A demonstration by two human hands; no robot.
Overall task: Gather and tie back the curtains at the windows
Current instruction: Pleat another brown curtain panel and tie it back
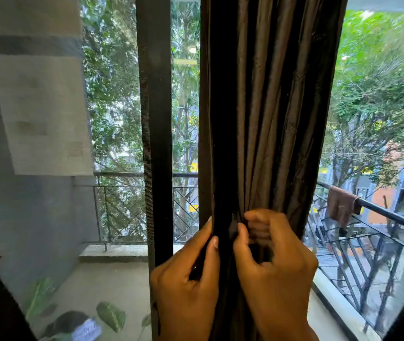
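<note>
A dark brown curtain (pixel 267 107) hangs in bunched vertical folds in the middle of the window. My left hand (pixel 186 274) pinches its left edge between thumb and fingers at about waist height. My right hand (pixel 274 262) grips the gathered folds just to the right, fingers curled into the cloth. Both hands sit close together on the curtain. No tie-back cord or band shows in this view.
A dark window frame post (pixel 156 131) stands left of the curtain, with mesh screen (pixel 48 119) beyond it. Outside is a balcony with a metal railing (pixel 373 217), a brown cloth (pixel 341 205) draped on it, and plant leaves (pixel 110 316) on the floor.
</note>
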